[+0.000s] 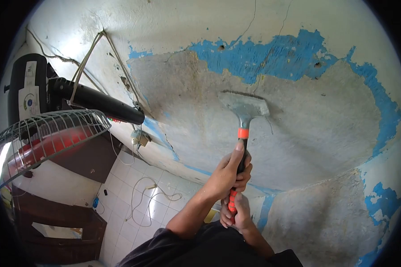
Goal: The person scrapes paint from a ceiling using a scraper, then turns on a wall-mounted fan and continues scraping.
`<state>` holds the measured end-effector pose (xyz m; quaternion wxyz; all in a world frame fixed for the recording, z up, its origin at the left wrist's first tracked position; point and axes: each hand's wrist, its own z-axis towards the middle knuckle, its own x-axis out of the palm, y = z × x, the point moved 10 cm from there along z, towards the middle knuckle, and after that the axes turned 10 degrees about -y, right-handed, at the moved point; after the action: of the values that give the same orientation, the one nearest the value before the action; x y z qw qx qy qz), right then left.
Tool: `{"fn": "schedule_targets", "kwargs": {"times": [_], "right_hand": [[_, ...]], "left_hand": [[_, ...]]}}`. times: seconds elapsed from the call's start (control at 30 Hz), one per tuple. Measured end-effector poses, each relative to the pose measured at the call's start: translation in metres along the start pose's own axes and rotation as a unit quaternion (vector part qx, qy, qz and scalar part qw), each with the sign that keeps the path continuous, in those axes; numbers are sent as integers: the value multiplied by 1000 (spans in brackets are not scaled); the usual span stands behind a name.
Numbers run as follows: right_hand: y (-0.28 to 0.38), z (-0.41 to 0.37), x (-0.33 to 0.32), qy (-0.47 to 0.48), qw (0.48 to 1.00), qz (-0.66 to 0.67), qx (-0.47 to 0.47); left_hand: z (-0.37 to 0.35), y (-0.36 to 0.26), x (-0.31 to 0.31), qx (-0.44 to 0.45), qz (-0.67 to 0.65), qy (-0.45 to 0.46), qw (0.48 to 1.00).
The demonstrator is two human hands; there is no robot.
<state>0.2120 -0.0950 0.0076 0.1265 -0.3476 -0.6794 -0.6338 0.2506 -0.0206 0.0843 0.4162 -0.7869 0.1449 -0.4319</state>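
A wide-bladed scraper (245,109) with a black and red handle has its blade against the grey bare patch of the wall (165,93), just below a band of blue paint (236,58). My left hand (229,174) is wrapped round the upper part of the handle, its thumb pointing up toward the orange collar. Lower down, my right hand (237,212) grips the red and black end of the same handle. A thin dark strand hangs by the blade's right corner.
At the left stands a fan (53,138) with a wire cage and a black body. Cables run along the wall behind it to a socket (141,139). A cord (153,187) lies on the tiled floor (124,207). A brown wooden piece (58,222) is at lower left.
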Motion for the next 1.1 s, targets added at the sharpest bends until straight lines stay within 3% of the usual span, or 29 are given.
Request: {"fn": "schedule_targets", "kwargs": {"times": [0.53,0.73,0.87,1.1], "right_hand": [[15,0,-12,0,999,-22,-28],[34,10,-3,-12,998,-29,-45],[10,6,-2,-6,999,-21,-24],[12,7,-5,-5,999,-22,-30]], "left_hand": [[5,5,13,25,18,8,999],[2,-35,36,74,33,33,996],[2,1,9,8,26,4,1000],[1,-5,13,14,27,13,999]]}}
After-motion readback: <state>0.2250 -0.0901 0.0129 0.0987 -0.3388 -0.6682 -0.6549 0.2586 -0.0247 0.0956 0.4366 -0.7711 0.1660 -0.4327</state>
